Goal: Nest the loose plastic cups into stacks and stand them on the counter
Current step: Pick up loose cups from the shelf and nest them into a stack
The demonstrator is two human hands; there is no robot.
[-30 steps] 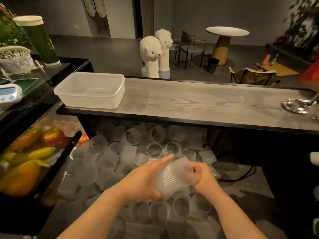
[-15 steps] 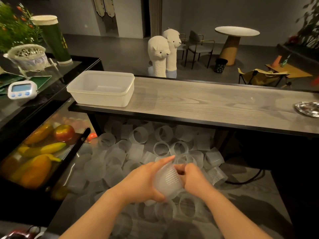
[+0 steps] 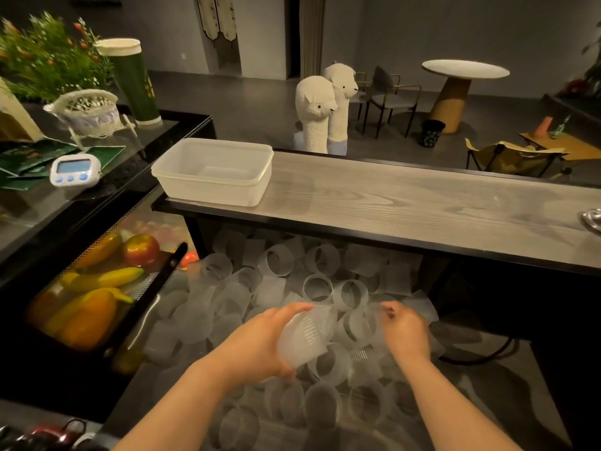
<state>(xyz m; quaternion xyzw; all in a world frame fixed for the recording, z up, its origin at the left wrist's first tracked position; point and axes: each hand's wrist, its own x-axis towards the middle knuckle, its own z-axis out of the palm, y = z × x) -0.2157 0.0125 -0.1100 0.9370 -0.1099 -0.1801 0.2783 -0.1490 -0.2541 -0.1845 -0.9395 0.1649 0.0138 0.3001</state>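
Observation:
Several loose translucent ribbed plastic cups (image 3: 318, 288) lie in a heap on the lower surface under the grey wooden counter (image 3: 406, 203). My left hand (image 3: 260, 343) grips a short nested stack of cups (image 3: 305, 336), tilted with its mouth toward the upper right. My right hand (image 3: 406, 330) is to the right of the stack, apart from it, its fingers curled down onto a loose cup (image 3: 361, 323) in the heap. Whether it grips that cup is hard to tell.
A white plastic tub (image 3: 213, 172) stands at the counter's left end. A glass case with fruit (image 3: 94, 288) sits to the left, with a timer (image 3: 73, 170), basket and plant above. A metal dish (image 3: 593, 219) lies at the counter's right edge.
My right hand has let go of the stack and moved right, down onto the heap. My left hand keeps the stack. The view has shifted left.

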